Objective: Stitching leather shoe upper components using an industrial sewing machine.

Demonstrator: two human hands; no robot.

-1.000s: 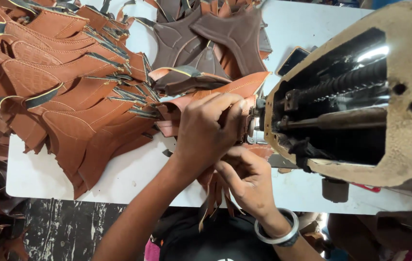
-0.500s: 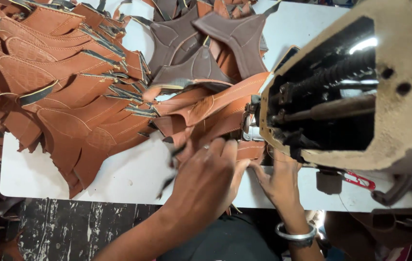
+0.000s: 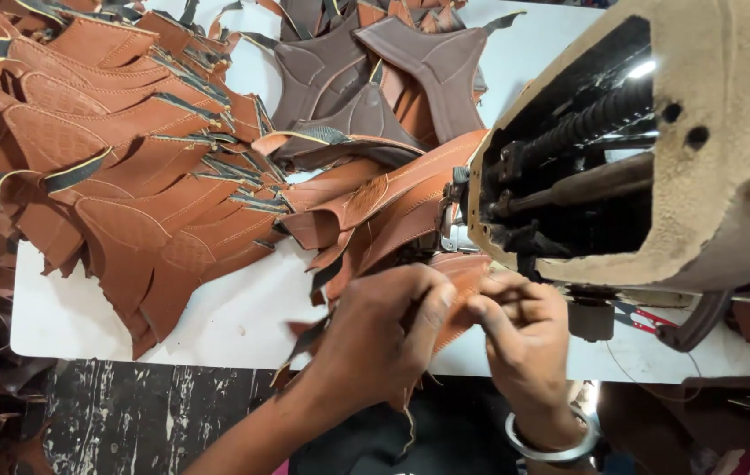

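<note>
Your left hand (image 3: 384, 339) pinches the tan leather piece (image 3: 458, 286) at lower centre, fingers clamped on it; your right hand (image 3: 524, 339) presses its edge, fingers together on it, just below the sewing machine (image 3: 656, 176). Careful: your fingertips sit close to the needle area, so a slip could nick them. Loose straps from the pile (image 3: 128, 176) on the desk (image 3: 216, 325) could snag.

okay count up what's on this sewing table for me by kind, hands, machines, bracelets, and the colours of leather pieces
Hands: 2, the left hand and the right hand, both on a tan leather piece
Sewing machine: 1
Metal bangle: 1
Leather colours: 2, the tan pile and the dark brown pieces; single pieces overlap too much to count
Total: 6
</note>
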